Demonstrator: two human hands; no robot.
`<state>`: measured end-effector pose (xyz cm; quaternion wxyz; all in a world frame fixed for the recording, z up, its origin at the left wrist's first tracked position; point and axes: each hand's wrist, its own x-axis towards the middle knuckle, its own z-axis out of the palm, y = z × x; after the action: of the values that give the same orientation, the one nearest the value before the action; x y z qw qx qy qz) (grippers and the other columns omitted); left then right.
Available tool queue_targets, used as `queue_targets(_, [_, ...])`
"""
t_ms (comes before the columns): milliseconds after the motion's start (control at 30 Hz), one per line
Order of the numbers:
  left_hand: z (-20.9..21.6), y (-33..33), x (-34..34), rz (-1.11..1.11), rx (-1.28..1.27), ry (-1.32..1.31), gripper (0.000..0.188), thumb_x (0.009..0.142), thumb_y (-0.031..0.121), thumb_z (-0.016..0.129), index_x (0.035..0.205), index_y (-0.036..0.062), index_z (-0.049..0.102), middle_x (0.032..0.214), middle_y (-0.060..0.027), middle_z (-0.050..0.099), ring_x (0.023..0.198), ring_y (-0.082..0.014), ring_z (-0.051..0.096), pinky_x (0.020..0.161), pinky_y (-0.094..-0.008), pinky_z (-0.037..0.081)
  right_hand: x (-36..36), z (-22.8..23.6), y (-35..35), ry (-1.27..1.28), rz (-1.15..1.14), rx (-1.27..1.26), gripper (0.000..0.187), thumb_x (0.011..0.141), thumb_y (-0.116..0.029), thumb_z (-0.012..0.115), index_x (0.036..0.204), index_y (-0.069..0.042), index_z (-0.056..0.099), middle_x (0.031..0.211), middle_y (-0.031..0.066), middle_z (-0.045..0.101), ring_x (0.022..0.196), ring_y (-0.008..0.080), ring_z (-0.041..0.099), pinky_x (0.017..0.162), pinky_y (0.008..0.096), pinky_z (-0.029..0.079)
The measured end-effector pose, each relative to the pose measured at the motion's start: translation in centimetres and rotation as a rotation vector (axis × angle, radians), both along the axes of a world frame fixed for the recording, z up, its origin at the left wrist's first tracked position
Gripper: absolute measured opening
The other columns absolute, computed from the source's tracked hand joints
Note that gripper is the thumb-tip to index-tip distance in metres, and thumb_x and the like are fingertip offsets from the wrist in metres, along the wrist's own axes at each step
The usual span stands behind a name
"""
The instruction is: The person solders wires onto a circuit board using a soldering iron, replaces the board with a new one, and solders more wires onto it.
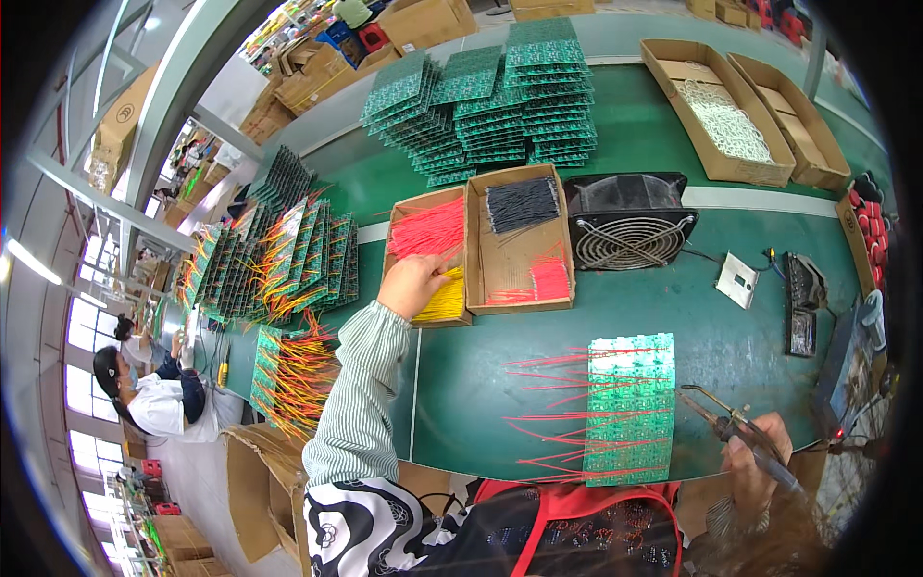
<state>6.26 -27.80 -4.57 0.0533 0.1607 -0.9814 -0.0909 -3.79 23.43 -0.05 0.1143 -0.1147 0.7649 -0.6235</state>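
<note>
Here, the right hand [746, 481] encircled a soldering iron [724, 429], long axis pointing toward ten o'clock; the left hand [411, 286] was curled, its hold unclear.

Immediately right of the left hand [413, 286], a cardboard box wall [469, 258] stands in the way; farther right, the black cooling fan [630, 226] blocks passage. Nearer the body, open tabletop [461, 370] gives a path rightward as far as the red wires [548, 414] jutting from the circuit-board panel [630, 409], left of the right hand [755, 457].
</note>
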Motion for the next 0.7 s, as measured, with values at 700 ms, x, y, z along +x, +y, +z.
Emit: queue_targets(700, [0.5, 0.1, -0.5, -0.112, -0.273, -0.097, 0.025, 0.085, 0.014, 0.056, 0.109, 0.0108, 0.063, 0.086, -0.0122, 0.062, 0.085, -0.0294, 0.063, 0.072, -0.0416, 0.051, -0.1, -0.1, 0.2, 0.039, 0.075, -0.008, 0.017, 0.076, -0.009, 0.063, 0.083, 0.000, 0.050, 0.060, 0.0078, 0.057, 0.045, 0.0103, 0.052, 0.043, 0.0228, 0.042])
